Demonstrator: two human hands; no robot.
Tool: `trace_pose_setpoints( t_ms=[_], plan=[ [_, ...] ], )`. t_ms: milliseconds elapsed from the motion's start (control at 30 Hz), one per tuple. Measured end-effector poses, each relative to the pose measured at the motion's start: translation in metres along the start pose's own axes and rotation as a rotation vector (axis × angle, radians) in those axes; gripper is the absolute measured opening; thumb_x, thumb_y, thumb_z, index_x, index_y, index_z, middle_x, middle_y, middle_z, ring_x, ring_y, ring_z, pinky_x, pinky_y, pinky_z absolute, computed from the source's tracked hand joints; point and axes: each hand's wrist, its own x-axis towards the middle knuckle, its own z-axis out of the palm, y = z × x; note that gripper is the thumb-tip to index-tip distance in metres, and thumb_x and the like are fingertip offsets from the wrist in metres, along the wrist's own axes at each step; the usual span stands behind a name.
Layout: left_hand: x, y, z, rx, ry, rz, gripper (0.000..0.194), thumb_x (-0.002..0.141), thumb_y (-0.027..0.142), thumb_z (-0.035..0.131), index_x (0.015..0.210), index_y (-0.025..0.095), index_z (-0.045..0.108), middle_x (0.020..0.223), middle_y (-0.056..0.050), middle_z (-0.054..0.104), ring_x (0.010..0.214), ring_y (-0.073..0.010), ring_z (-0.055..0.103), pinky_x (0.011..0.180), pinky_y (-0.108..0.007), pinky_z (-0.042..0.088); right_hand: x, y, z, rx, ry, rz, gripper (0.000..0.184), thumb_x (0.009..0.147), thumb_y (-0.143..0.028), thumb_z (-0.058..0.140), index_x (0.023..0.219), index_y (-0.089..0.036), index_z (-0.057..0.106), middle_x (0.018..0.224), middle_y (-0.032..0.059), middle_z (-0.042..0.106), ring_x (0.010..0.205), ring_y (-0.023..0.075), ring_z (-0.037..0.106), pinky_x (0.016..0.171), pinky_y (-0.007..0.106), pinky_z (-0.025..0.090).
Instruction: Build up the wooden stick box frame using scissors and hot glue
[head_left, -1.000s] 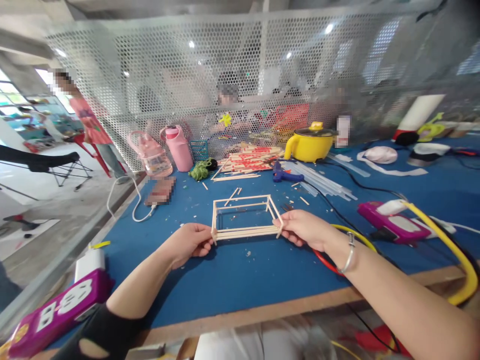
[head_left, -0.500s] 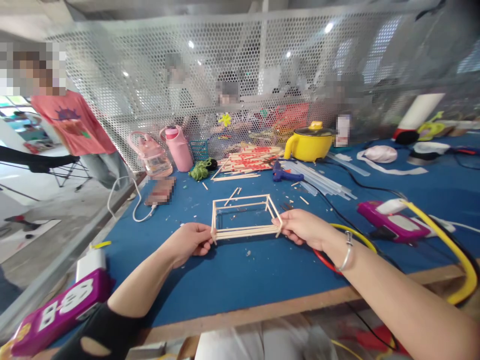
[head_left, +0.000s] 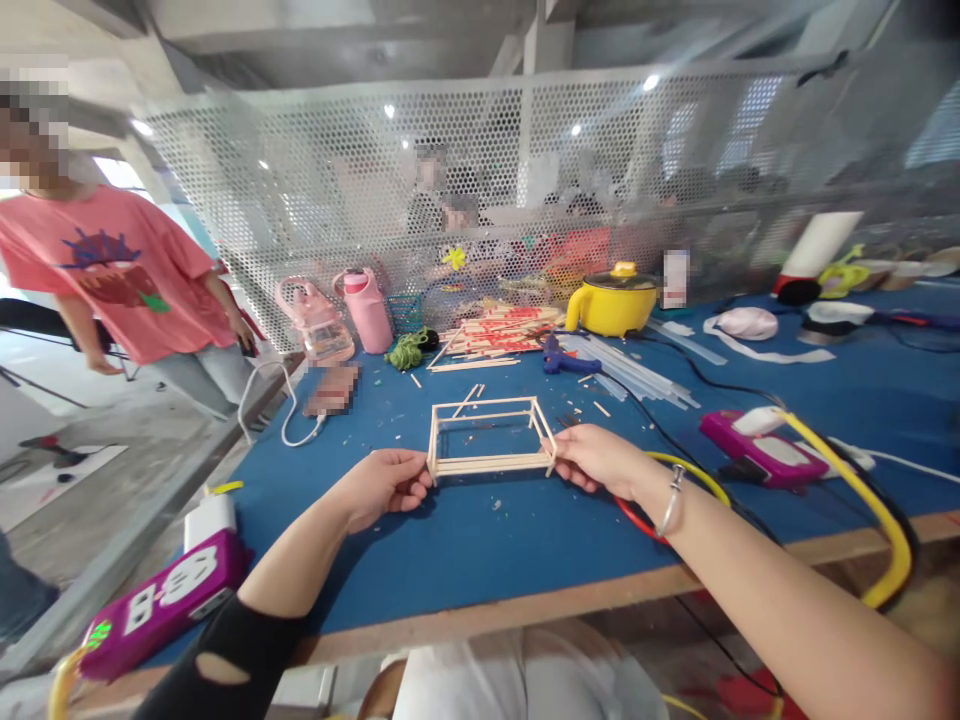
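Observation:
A box-shaped frame of thin wooden sticks (head_left: 491, 464) is held just at the blue tabletop, its long side facing me. My left hand (head_left: 390, 486) pinches its near left corner between thumb and fingers. At the near right corner, my right hand (head_left: 589, 457) grips the frame the same way; a silver bangle circles that wrist. Two or so short loose sticks (head_left: 470, 400) lie just behind the frame. Farther back rest a blue glue gun (head_left: 568, 358) and a heap of wooden sticks with red wrappers (head_left: 502, 332).
Clear glue sticks (head_left: 637, 372) and a yellow electric pot (head_left: 616, 303) stand at the back. Purple power strips (head_left: 161, 605) lie left and right, with a yellow cable (head_left: 862, 475). Pink bottles (head_left: 369, 312), green yarn (head_left: 409, 349) and a phone (head_left: 332, 389) sit back left. A person in pink (head_left: 127, 270) stands left.
My view has tilted up and shifted slightly left. Both hands keep hold of the stick frame, which looks nearly unchanged. The person in the pink shirt appears nearer and larger.

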Motion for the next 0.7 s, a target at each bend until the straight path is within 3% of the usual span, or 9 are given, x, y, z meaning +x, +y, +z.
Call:
trace_pose_setpoints(
  t_ms=[100,200,267,333,400,467,567,633,700],
  plan=[
    [-0.003,0.0,-0.003,0.053,0.113,0.06,0.024,0.077,0.022,0.062,0.098,0.01,0.063,0.076,-0.006,0.064,0.051,-0.0075,0.052,0.043,-0.016,0.041,0.002,-0.001,-0.001,0.007,0.003,0.006,0.03,0.085,-0.033,0.055,0.062,-0.014,0.054,0.044,-0.0035,0.049,0.032,0.0037,0.036,0.03,0.015,0.025],
    [-0.012,-0.001,0.002,0.108,0.356,0.198,0.038,0.078,0.026,0.06,0.114,0.014,0.055,0.081,-0.004,0.061,0.054,-0.0089,0.049,0.043,-0.017,0.036,-0.003,-0.006,-0.005,0.024,0.032,-0.003,0.024,0.087,-0.029,0.049,0.067,-0.015,0.052,0.045,-0.0026,0.051,0.032,0.0052,0.038,0.03,0.016,0.026],
    [-0.022,0.0,0.013,0.181,0.542,0.359,0.042,0.081,0.032,0.058,0.12,0.019,0.051,0.087,-0.003,0.059,0.063,-0.0106,0.051,0.051,-0.018,0.04,-0.01,-0.008,-0.009,0.037,0.076,-0.034,0.014,0.086,-0.024,0.046,0.075,-0.017,0.051,0.047,-0.0032,0.053,0.034,0.0061,0.04,0.031,0.017,0.027],
    [-0.031,0.004,0.031,0.382,0.632,0.607,0.035,0.084,0.036,0.055,0.116,0.022,0.054,0.092,-0.003,0.059,0.073,-0.0136,0.054,0.064,-0.021,0.043,-0.018,-0.007,-0.01,0.041,0.133,-0.077,0.003,0.082,-0.017,0.047,0.083,-0.019,0.049,0.048,-0.0055,0.052,0.035,0.0069,0.041,0.032,0.017,0.028],
    [-0.033,0.011,0.052,0.682,0.509,0.85,0.026,0.088,0.035,0.049,0.107,0.02,0.06,0.095,-0.006,0.062,0.084,-0.0173,0.058,0.077,-0.025,0.045,-0.023,-0.002,-0.006,0.03,0.186,-0.114,0.016,0.076,-0.011,0.051,0.089,-0.02,0.048,0.047,-0.0081,0.05,0.035,0.0076,0.041,0.033,0.018,0.029],
    [-0.023,0.017,0.074,0.933,0.284,0.937,0.028,0.09,0.034,0.047,0.108,0.019,0.061,0.105,-0.01,0.064,0.1,-0.0221,0.058,0.09,-0.031,0.043,-0.024,0.006,0.002,0.011,0.222,-0.142,0.028,0.069,-0.009,0.056,0.093,-0.02,0.048,0.049,-0.009,0.05,0.036,0.0076,0.042,0.035,0.018,0.03],
    [0.002,0.025,0.098,1.171,0.139,0.845,0.048,0.081,0.04,0.061,0.121,0.014,0.055,0.115,-0.017,0.062,0.112,-0.031,0.054,0.097,-0.041,0.039,-0.025,0.017,0.016,-0.005,0.254,-0.186,0.037,0.062,-0.008,0.062,0.094,-0.02,0.05,0.062,-0.0057,0.057,0.044,0.0079,0.048,0.04,0.018,0.035],
    [0.016,0.026,0.104,1.229,0.127,0.786,0.06,0.073,0.041,0.069,0.123,0.01,0.053,0.115,-0.02,0.061,0.112,-0.0347,0.053,0.097,-0.045,0.038,-0.029,0.022,0.02,-0.003,0.281,-0.218,0.042,0.062,-0.01,0.064,0.101,-0.02,0.049,0.073,-0.0025,0.059,0.051,0.0091,0.052,0.046,0.02,0.04],
    [0.019,0.023,0.104,1.222,0.133,0.8,0.059,0.074,0.038,0.07,0.123,0.011,0.053,0.118,-0.019,0.06,0.114,-0.0347,0.051,0.099,-0.046,0.036,-0.038,0.026,0.018,0.007,0.317,-0.248,0.046,0.066,-0.015,0.062,0.109,-0.021,0.046,0.085,0.0006,0.059,0.06,0.0109,0.055,0.054,0.022,0.045]
  ],
)
